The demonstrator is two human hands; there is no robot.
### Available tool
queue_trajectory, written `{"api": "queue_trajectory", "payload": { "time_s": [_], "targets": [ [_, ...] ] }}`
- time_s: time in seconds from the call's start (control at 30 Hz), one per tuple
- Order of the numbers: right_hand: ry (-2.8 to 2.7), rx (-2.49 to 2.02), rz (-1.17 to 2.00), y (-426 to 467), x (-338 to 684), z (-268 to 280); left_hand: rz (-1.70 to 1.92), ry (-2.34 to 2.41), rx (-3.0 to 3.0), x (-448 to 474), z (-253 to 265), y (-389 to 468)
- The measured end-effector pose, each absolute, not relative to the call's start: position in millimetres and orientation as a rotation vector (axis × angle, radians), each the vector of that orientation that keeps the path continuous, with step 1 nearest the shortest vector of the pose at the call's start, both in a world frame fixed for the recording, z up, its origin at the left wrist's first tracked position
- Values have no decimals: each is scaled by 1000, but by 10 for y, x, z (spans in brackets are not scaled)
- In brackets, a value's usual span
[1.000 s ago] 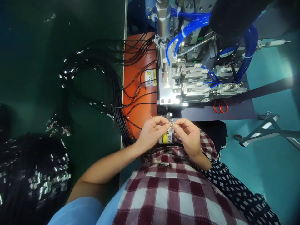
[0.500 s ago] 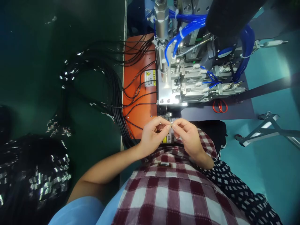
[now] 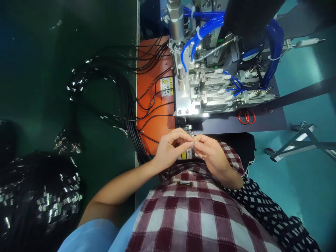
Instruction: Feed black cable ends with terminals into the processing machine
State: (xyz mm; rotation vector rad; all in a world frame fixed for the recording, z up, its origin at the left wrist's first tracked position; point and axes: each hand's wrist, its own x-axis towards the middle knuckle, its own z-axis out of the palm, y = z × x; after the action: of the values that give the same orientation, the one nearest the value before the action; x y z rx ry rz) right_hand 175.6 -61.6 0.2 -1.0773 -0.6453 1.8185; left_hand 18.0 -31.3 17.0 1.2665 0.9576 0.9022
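I record as the largest item a silver metal machine (image 3: 183,101) with bundled bright-blue tubes (image 3: 211,26), standing ahead of the wearer. A red-and-white checked apron (image 3: 189,217) covers the wearer's torso at the bottom of my view. At lower left I find a dark heap of black cables with shiny silver ends (image 3: 47,196). A flat orange plate (image 3: 164,131) adjoins the machine; thin black cables (image 3: 130,115) cross it and gather in a curved bundle along its left edge.

Both bare hands are before the machine's near edge, fingertips meeting. The left hand (image 3: 170,148) has thumb and forefinger closed in a pinch; the right hand (image 3: 212,154) is pinching likewise. Scissors with red handles (image 3: 246,121) lie to their right on the dark base plate (image 3: 273,120). A white-and-yellow warning label (image 3: 167,86) is fixed to the orange plate. Smallest is the workpiece (image 3: 193,140) between both hands' fingertips, mostly hidden; I cannot tell its form.
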Motion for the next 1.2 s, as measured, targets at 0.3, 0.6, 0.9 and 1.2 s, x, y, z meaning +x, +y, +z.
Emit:
{"api": "queue_trajectory", "payload": {
  "time_s": [0.3, 0.6, 0.9, 1.2],
  "targets": [
    [-994, -1298, 1418, -619, 1746, 29, 751, 992, 986, 177, 197, -330],
    [-1184, -1354, 1316, -602, 1821, -134, 507, 1030, 1259, 104, 256, -233],
    [-1079, -1396, 1445, -221, 1899, -196, 701, 1093, 2272, -114, 70, -3],
    [-1030, -1428, 1504, -143, 1883, -246, 584, 1007, 2641, -186, -92, 110]
  ]
}}
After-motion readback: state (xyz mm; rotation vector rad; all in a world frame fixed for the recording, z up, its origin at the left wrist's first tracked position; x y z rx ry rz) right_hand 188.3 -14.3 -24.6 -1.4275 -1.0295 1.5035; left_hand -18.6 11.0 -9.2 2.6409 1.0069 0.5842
